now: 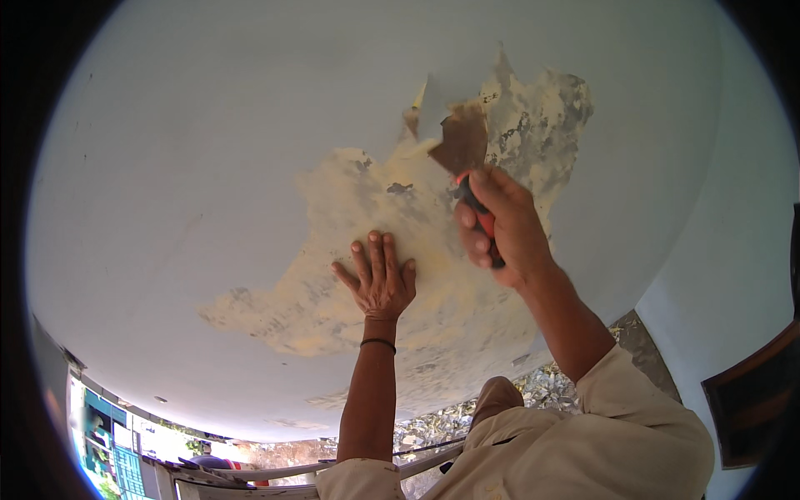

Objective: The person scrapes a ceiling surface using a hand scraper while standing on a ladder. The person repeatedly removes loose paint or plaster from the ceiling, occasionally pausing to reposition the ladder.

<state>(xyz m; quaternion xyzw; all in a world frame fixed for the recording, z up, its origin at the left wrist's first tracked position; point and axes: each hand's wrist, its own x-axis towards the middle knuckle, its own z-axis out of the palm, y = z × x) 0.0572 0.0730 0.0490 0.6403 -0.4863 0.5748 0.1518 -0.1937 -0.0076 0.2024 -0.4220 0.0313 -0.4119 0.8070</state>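
My right hand is wrapped round the red and black handle of a paint scraper. The wide, brownish blade points up and touches the wall at the upper edge of a bare patch. Beside the blade, a loose piece of paint curls away from the surface. My left hand lies flat on the patch with its fingers spread, lower and to the left of the scraper. Yellowish and grey blotches show across the patch, while pale paint still covers the wall around it.
Many paint flakes litter the ground at the wall's foot. A pale railing or frame crosses low in front of me. On the right stand a side wall and a dark framed object. Bright surroundings with a blue gate show at lower left.
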